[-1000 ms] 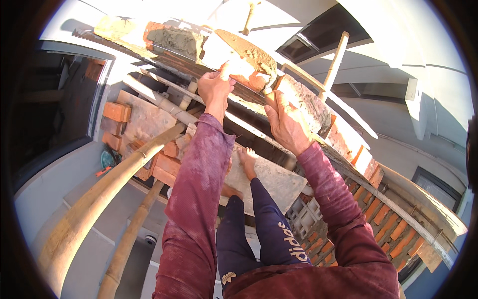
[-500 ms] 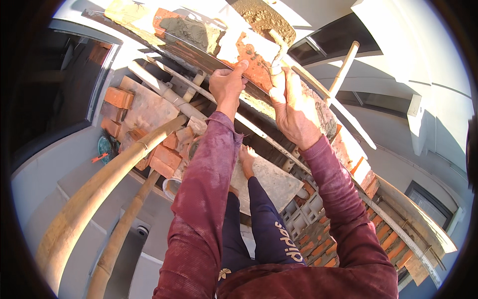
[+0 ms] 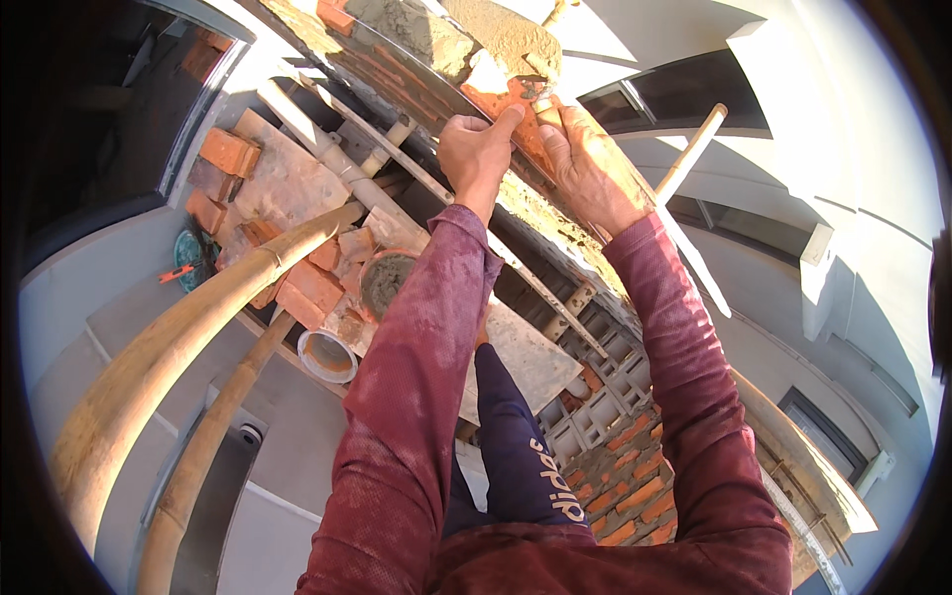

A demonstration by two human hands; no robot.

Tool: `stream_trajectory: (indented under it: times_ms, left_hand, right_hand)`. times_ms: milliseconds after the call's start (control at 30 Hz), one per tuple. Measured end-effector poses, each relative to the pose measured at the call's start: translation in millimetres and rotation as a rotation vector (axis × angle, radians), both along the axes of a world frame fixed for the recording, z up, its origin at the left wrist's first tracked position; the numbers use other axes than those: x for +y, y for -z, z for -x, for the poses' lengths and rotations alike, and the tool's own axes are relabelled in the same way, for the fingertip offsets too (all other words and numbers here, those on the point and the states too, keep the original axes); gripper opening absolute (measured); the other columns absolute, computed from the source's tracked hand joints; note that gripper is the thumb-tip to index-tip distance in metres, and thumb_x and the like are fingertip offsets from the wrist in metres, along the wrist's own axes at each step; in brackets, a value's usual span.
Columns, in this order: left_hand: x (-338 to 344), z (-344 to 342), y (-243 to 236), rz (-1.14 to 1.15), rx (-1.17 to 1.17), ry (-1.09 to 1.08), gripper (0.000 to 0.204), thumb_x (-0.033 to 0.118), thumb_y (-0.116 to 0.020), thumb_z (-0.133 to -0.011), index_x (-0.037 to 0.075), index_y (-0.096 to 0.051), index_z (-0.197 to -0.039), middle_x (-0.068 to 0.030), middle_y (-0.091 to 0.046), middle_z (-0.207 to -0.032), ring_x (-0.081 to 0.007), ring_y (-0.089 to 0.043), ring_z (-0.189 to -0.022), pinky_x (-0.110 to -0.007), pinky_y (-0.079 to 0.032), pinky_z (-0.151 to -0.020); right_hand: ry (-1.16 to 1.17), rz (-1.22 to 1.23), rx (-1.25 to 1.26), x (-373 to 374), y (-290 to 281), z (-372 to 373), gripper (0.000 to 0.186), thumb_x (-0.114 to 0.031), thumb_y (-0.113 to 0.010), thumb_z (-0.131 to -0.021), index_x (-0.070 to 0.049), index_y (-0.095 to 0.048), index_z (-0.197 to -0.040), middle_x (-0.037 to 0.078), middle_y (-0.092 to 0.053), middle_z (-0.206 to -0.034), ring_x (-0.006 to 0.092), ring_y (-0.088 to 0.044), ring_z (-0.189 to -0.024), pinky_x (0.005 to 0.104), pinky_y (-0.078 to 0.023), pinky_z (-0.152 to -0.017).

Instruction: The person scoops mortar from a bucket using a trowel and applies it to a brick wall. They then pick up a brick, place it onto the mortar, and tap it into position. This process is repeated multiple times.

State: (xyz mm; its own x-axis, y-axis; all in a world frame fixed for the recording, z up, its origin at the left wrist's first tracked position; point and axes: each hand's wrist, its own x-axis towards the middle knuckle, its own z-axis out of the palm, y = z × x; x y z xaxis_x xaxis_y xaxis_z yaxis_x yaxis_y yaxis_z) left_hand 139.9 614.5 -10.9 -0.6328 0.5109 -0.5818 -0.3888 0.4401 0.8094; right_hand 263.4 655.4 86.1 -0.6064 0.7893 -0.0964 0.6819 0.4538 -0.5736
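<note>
My right hand (image 3: pixel 590 164) is closed on the pale handle of a trowel (image 3: pixel 545 111) near the wall's top. Its metal neck is smeared with mortar, and tan mortar (image 3: pixel 506 35) lies beyond it, apparently on the blade. My left hand (image 3: pixel 481 154) is curled with its thumb at an orange brick piece (image 3: pixel 496 91) on the wall edge; its fingertips are partly hidden. Grey mortar (image 3: pixel 426 35) sits along the wall to the upper left of the brick.
Bamboo poles (image 3: pixel 169 387) cross the left side. Beside them are loose bricks (image 3: pixel 307 293), a mortar bucket (image 3: pixel 387 283) and a white bucket (image 3: pixel 327 355) on scaffold boards (image 3: pixel 283 174). A glazed opening (image 3: pixel 109 109) stands far left, brickwork (image 3: pixel 635 476) below right, a pole (image 3: pixel 689 149) right.
Both hands have moved upward and rightward in the view, staying on the brick and trowel. The surroundings have shifted as the head turned; the mortar bucket now shows beside my left forearm.
</note>
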Motion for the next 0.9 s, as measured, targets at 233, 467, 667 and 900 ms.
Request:
stream_trajectory:
  times_ms: [233,467,667,900]
  left_hand:
    - [5.4,-4.2,-1.1,0.008,0.032,0.037,0.044,0.03,-0.085,-0.074,-0.002,-0.057,-0.084,-0.012,-0.064,-0.08,-0.0171,-0.067,-0.065,-0.027,-0.053,-0.052]
    - [-4.2,1.9,-3.4,-0.046,0.006,0.067,0.046,0.032,-0.084,-0.076,-0.003,-0.058,-0.09,-0.0123,-0.065,-0.084,-0.0163,-0.068,-0.068,-0.027,-0.056,-0.056]
    - [-4.2,2.8,-1.1,-0.065,0.021,0.112,0.043,0.03,-0.083,-0.077,-0.004,-0.059,-0.091,-0.0122,-0.067,-0.082,-0.0155,-0.068,-0.067,-0.027,-0.056,-0.056]
    - [-2.3,1.3,5.3,-0.086,0.004,0.094,0.037,0.024,-0.082,-0.077,-0.002,-0.059,-0.087,-0.0117,-0.066,-0.081,-0.0163,-0.068,-0.066,-0.027,-0.056,-0.056]
  right_hand:
    - [0.008,-0.022,0.062,6.2,-0.6,-0.9,0.031,-0.024,-0.049,-0.103,-0.002,-0.052,-0.125,0.028,-0.065,-0.094,0.0456,-0.064,-0.091,0.0432,-0.051,-0.072]
    - [0.15,0.025,0.283,-19.1,-28.4,-21.1,0.025,-0.02,-0.049,-0.104,-0.006,-0.053,-0.125,0.003,-0.057,-0.075,0.0059,-0.048,-0.064,0.0248,-0.042,-0.058]
    - [0.125,0.139,-0.107,-57.7,-8.1,-51.6,0.048,-0.032,-0.039,-0.107,0.005,-0.043,-0.137,0.022,-0.061,-0.11,0.0344,-0.064,-0.094,0.0381,-0.049,-0.089]
    - [0.199,0.064,0.041,-76.4,-5.9,-54.4,0.048,-0.033,-0.035,-0.108,0.005,-0.04,-0.136,0.025,-0.062,-0.112,0.0359,-0.062,-0.102,0.0408,-0.047,-0.091]
